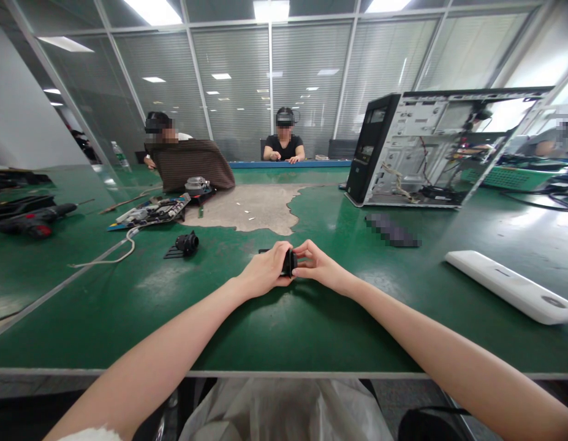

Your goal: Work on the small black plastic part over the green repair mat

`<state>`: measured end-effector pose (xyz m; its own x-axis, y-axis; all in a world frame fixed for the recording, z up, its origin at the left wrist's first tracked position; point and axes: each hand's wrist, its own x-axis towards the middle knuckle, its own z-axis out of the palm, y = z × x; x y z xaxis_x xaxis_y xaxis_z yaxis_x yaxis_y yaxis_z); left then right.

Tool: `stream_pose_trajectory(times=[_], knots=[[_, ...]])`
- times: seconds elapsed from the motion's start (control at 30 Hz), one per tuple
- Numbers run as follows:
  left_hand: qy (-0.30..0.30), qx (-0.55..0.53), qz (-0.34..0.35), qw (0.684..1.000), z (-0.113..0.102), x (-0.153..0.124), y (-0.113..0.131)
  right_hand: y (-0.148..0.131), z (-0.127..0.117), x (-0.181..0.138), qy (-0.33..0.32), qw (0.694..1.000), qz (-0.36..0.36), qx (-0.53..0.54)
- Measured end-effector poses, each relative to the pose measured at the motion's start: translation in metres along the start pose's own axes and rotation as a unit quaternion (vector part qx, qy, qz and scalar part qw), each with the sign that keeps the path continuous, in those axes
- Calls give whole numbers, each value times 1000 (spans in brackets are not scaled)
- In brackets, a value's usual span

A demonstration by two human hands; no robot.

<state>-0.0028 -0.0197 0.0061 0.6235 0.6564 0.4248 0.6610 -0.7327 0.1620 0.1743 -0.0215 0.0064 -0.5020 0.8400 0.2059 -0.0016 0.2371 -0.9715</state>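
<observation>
- Your left hand (pixel 264 269): grip clamped around the black part (pixel 288 263), between your hands over the table (pixel 311 343); can't tell if touching.
- Your right hand (pixel 318 263): fingertips pinched on its right side.
- Probably best: brace left, pinch lightly right.

Head-worn view, facing forward and down across green table (pixel 284 346)

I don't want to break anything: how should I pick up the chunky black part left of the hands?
I'd pinch the chunky black part by its rounded body, probably from the right: that end is thick, while thin slats stick out left.
</observation>
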Motion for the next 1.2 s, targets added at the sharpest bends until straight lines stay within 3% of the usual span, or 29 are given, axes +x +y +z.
stream_pose_trajectory(times=[0.7,1.0,1.2], knots=[[10,-15,1,1000,2,0,0,-1,-4,0,12,999,29,-19],[5,-8,1,1000,0,0,1,-1,3,6,70,996,45,-17],[3,4,-4,1000,0,1,2,6,4,3,60,998,-10,-35]])
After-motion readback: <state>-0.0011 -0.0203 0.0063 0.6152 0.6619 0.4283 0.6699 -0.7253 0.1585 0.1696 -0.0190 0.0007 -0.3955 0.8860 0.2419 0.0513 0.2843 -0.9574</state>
